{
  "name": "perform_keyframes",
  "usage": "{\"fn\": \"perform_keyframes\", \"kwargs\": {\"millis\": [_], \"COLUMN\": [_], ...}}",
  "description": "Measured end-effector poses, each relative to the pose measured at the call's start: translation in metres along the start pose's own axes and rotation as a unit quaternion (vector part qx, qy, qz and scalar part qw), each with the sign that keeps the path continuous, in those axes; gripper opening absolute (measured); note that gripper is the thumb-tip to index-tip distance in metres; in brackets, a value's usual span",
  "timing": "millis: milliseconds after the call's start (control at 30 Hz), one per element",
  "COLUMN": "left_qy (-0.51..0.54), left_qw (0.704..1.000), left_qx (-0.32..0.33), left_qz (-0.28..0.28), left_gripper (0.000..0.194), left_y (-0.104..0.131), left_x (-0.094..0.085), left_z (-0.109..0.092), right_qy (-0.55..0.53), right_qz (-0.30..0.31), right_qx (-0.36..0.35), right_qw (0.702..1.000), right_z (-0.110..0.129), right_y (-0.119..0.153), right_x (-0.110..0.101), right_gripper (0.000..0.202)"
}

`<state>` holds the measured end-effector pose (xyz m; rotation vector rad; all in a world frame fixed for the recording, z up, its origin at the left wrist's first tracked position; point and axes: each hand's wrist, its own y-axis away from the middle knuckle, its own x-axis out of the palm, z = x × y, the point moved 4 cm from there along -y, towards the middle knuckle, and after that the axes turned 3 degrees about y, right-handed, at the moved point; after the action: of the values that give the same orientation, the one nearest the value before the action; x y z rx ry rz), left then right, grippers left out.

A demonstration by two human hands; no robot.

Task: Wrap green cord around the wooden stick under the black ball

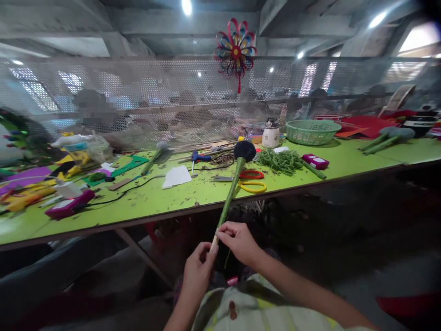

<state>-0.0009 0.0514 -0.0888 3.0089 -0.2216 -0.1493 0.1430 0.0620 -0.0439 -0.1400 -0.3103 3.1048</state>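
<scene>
You sit at a long green table [344, 161] that runs from left to right. Along its far edge a perforated metal screen [144, 96] stands, and blurred people work behind it. A red and blue paper pinwheel [235, 48] hangs from above the screen. The concrete ceiling [138, 27] carries bright lamps, and daylight enters by a window [418, 37] far right.
</scene>
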Motion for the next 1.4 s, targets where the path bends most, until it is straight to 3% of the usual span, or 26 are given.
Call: {"fn": "perform_keyframes", "kwargs": {"millis": [200,367,667,733,800,867,967,1033,1167,1300,1400], "left_qy": [0.032,0.066,0.281,0.266,0.17,0.012,-0.169,-0.176,0.01,0.261,0.327], "left_qw": [0.998,0.992,0.922,0.928,0.965,0.997,0.981,0.977,0.998,0.943,0.916], "left_qx": [-0.041,-0.09,-0.178,-0.18,-0.146,-0.053,0.098,0.116,-0.027,-0.13,-0.143], "left_qz": [0.028,0.065,0.2,0.192,0.139,0.059,-0.021,-0.02,0.052,0.162,0.185], "left_gripper": [0.037,0.038,0.034,0.037,0.039,0.037,0.03,0.032,0.045,0.036,0.033], "left_y": [0.002,0.007,0.009,0.009,0.008,0.008,0.011,0.012,0.009,0.01,0.011], "left_x": [0.006,0.007,0.015,0.014,0.008,-0.003,-0.011,-0.01,-0.001,0.007,0.008], "left_z": [0.003,-0.003,-0.007,-0.005,-0.005,-0.009,-0.018,-0.016,-0.002,-0.002,-0.005], "right_qy": [-0.015,-0.088,-0.227,-0.24,-0.239,-0.234,-0.231,-0.24,-0.257,-0.271,-0.27], "right_qz": [-0.012,0.011,0.108,0.108,0.094,0.078,0.065,0.073,0.099,0.104,0.099], "right_qx": [0.039,0.078,0.118,0.123,0.124,0.121,0.122,0.131,0.137,0.129,0.134], "right_qw": [0.999,0.993,0.961,0.957,0.958,0.962,0.963,0.959,0.951,0.948,0.948], "right_z": [-0.016,-0.026,-0.023,-0.023,-0.023,-0.023,-0.024,-0.026,-0.026,-0.022,-0.024], "right_y": [-0.003,-0.004,-0.007,-0.008,-0.009,-0.01,-0.009,-0.008,-0.006,-0.008,-0.01], "right_x": [-0.017,-0.01,0.001,0.003,0.005,0.007,0.01,0.012,0.012,0.013,0.017], "right_gripper": [0.019,0.024,0.035,0.033,0.031,0.031,0.033,0.035,0.037,0.036,0.036]}}
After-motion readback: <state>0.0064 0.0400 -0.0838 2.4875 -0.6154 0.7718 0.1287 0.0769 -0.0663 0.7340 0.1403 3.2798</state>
